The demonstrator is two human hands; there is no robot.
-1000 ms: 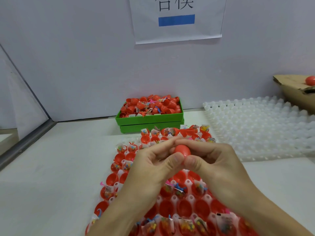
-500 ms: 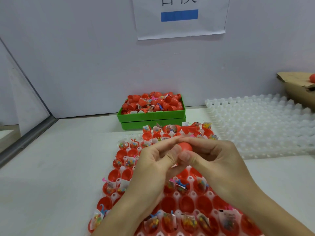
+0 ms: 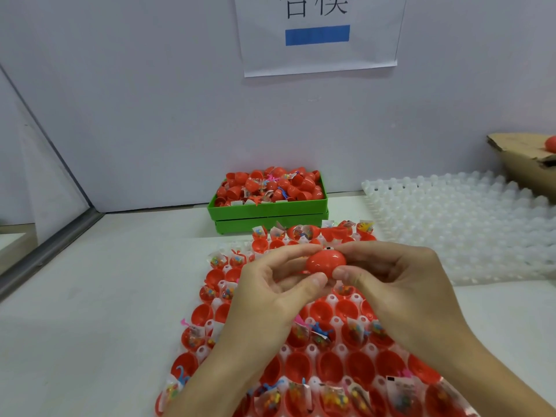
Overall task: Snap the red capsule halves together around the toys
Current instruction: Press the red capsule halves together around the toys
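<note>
Pinching the red capsule (image 3: 326, 261) from both sides, I see my left hand (image 3: 272, 291) and right hand (image 3: 400, 284) each with a closed grip (thumbs underneath) above the tray (image 3: 313, 353).

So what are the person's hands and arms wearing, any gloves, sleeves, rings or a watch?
Nothing visible. The left hand and right hand are bare, with no gloves, rings or markings. Both forearms are bare down to the frame's bottom edge, with no sleeve, watch or band in view. The fingernails look short and unpainted.
</note>
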